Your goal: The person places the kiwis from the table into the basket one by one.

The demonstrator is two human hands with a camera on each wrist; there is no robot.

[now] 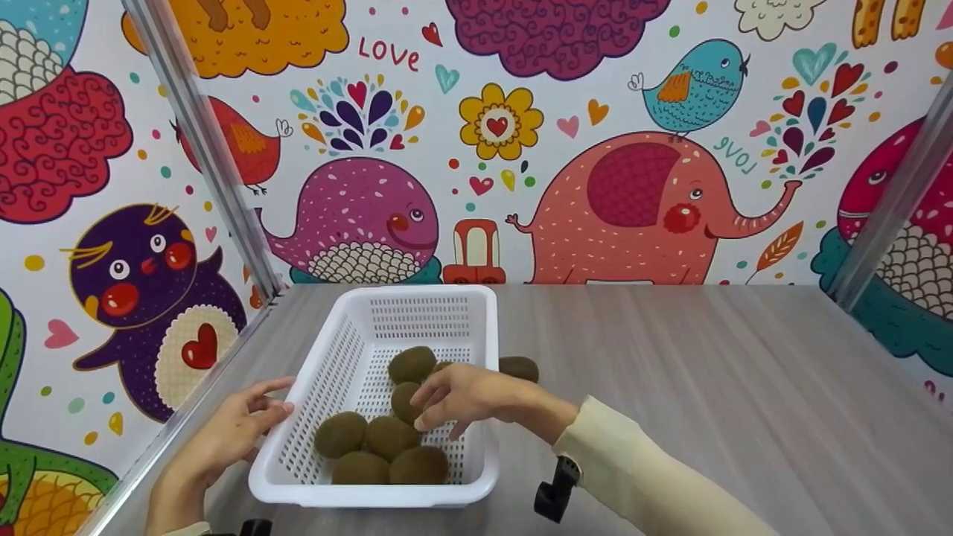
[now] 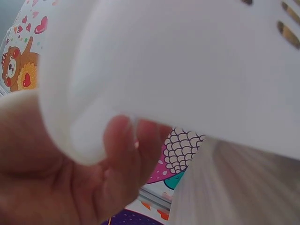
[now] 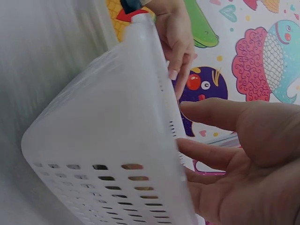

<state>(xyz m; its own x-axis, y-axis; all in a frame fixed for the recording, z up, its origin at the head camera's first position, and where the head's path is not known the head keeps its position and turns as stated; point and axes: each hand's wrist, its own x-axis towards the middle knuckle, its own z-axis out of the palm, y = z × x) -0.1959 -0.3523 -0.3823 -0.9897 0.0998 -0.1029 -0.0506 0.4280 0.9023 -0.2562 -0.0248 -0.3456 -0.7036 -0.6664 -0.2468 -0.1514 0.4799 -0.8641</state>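
Note:
A white plastic basket [image 1: 488, 320] with slotted walls stands on the table, with several brown kiwis [image 1: 341, 434] inside, mostly at its near end. My left hand [image 1: 231, 424] grips the basket's left rim; in the left wrist view its fingers [image 2: 123, 140] curl under the lip, against the outer wall. My right hand [image 1: 473, 394] reaches over the right rim, above the kiwis, with loosely bent fingers and nothing visibly held. Its fingertips are close to a middle kiwi [image 1: 404, 403]; contact is unclear. Another kiwi [image 1: 519, 368] lies outside the basket, beyond my right wrist.
The wood-grain table [image 1: 670, 387] extends right of the basket. A wall with printed cartoon animals [image 1: 625, 216] rises behind it and along the left side. Metal posts [image 1: 216, 149] stand at the back corners.

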